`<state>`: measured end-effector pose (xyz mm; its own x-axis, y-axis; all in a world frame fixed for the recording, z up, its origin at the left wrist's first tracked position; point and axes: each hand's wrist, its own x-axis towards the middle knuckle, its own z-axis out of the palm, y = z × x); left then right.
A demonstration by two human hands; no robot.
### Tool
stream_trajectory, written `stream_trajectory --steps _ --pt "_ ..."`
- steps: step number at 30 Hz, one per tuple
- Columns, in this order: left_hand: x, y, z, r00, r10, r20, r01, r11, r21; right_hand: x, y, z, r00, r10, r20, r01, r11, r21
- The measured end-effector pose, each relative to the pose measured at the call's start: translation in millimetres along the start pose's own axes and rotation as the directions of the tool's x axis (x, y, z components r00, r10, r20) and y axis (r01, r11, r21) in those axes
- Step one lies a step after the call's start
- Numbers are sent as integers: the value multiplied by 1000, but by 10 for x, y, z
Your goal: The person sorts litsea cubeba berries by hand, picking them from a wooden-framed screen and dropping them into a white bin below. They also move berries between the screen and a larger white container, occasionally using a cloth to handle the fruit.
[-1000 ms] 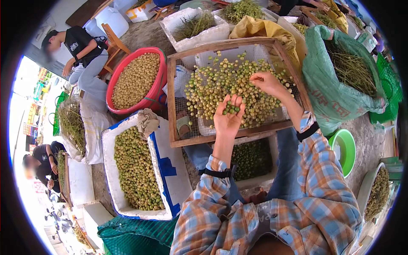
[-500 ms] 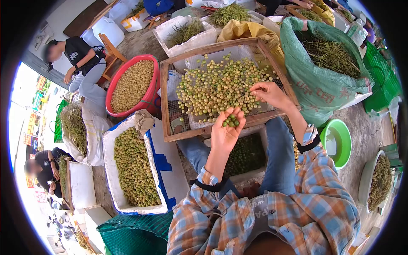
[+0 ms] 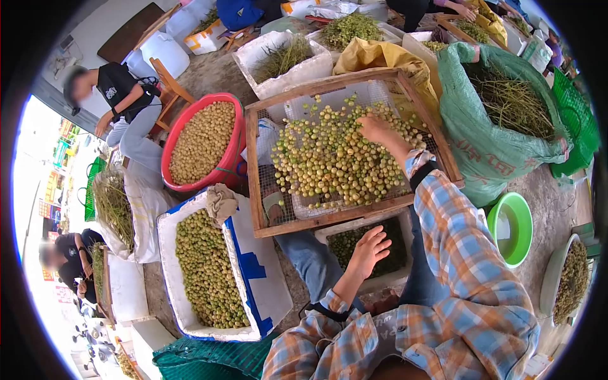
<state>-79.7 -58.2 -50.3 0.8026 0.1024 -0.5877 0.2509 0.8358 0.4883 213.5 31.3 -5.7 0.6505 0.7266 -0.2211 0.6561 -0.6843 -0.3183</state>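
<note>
A wood-framed mesh screen (image 3: 329, 220) rests across my knees, with a loose layer of small round yellow-green fruits (image 3: 329, 168) on it. My right hand (image 3: 382, 132) reaches over the far part of this layer. Its fingers are bent down together among the fruits, and their tips are hidden. Below the screen's near edge, my left hand (image 3: 366, 253) hangs over a white foam box (image 3: 324, 237) between my legs. Its fingers are apart and slightly curled, and I see no fruit in it. Darker green fruits (image 3: 398, 235) lie inside that box.
At left stand a blue-taped foam box (image 3: 166, 253) of fruits and a red tub (image 3: 238, 126) of paler fruits. A green sack (image 3: 462, 126) of stems and a green basin (image 3: 524, 244) stand at right. Two people (image 3: 120, 88) sit at left.
My left hand has dropped from the screen's near edge to over the lower box; the green fruits in its palm are gone. My right hand has moved farther across the fruits.
</note>
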Motion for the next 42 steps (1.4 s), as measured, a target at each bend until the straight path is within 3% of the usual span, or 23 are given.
stream_trajectory --steps 2,5,7,8,10,12,16,18,20,22,27,29,33,35,36,38,40,42 --pt "-61 144 66 999 37 13 -37 998 -56 -146 -206 396 991 -19 -130 -13 971 -238" --pt "-169 484 163 976 202 80 -198 979 -54 -663 -452 216 996 -87 6 85 954 -288" --pt "-198 707 158 964 257 72 -253 966 -58 -827 -481 -13 893 -333 304 349 937 3" --pt "-195 805 156 947 315 62 -312 948 -60 -744 -444 -67 893 -332 305 348 937 0" --pt "-145 956 153 942 335 18 -333 941 -66 -409 -320 -259 894 -405 190 375 910 178" --pt "-80 1060 126 912 410 5 -407 906 -116 65 -146 -290 921 -356 -157 371 925 81" --pt "-29 1148 114 904 428 20 -418 891 -178 581 -66 -149 930 -367 -31 368 921 129" --pt "-2 1153 92 914 406 -6 -400 900 -170 597 -138 17 950 -313 -18 307 941 -142" --pt "19 1137 54 918 397 -2 -389 900 -198 621 -141 44 964 -266 4 264 954 -143" --pt "44 1120 21 922 386 -6 -378 898 -225 618 -38 43 946 -324 -15 324 945 -36" --pt "109 1211 -7 916 402 -10 -390 882 -266 611 -8 45 903 -430 3 424 890 -166" --pt "155 1318 -4 900 435 -19 -424 865 -268 616 -40 81 925 -372 -74 361 924 -128" --pt "319 1587 -50 882 465 -81 -459 806 -373 731 -92 48 942 -324 -85 312 941 -128" --pt "481 1683 -174 854 516 -71 -483 734 -478 795 23 28 882 -449 -144 462 884 76" --pt "518 1736 -135 853 517 -69 -483 732 -480 647 -66 -59 881 -450 -144 463 883 73" --pt "574 1824 -38 877 409 -252 -481 748 -458 167 -370 -326 921 -354 163 212 806 552" --pt "619 1814 1 895 398 -200 -445 772 -453 138 -369 -328 926 -346 154 214 813 542" --pt "682 1752 85 909 328 -256 -416 710 -568 127 -356 -311 935 -330 129 214 817 536"
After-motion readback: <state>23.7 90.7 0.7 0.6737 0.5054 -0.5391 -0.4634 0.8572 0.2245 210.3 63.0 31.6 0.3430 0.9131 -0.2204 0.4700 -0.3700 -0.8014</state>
